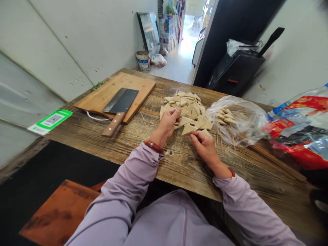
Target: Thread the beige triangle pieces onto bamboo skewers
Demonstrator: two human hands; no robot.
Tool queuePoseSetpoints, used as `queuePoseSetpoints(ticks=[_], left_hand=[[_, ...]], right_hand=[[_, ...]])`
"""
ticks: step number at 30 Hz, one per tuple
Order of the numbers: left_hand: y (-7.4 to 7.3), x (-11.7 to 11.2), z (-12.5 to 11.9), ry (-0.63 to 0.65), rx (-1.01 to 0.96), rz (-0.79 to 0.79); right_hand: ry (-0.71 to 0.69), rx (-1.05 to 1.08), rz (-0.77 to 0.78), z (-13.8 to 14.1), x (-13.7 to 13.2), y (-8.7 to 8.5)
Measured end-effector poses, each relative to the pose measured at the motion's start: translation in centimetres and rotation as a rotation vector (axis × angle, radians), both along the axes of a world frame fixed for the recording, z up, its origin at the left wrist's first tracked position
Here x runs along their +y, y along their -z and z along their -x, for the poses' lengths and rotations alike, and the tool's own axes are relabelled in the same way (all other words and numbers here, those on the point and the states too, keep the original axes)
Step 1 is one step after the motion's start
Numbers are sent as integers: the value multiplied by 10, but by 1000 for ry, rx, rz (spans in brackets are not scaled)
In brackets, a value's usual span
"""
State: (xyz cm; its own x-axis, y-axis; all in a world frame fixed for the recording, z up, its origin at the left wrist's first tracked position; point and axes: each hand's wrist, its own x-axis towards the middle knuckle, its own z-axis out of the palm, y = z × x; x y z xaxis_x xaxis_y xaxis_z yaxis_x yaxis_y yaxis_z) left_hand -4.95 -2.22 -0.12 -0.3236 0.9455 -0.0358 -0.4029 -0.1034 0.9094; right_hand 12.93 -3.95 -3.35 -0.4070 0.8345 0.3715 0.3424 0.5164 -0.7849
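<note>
Pinching tightly, right fingers (194,135) gripped a triangle (187,130); left fingers (175,112) curled together, hold unclear; the label (51,121) was unreadable

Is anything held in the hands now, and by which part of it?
The right hand appears to pinch a tan triangular piece at its lower edge. Whether the left hand grips anything cannot be told.
</note>
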Motion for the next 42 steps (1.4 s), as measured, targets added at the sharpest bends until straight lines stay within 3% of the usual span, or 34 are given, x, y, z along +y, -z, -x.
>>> queuePoseSetpoints(ticks=[15,28,37,42], left_hand=[[12,6,-3,-40,-48,-29],[16,7,-2,-28,-40,-55],[6,4,-5,-10,-88,-45],[1,3,-2,17,-164,36]], right_hand=[[57,-29,-151,2,-2,3],[69,-24,-156,7,-1,3],[70,-1,-118,8,-2,1],[72,17,-89,5,-2,-1]])
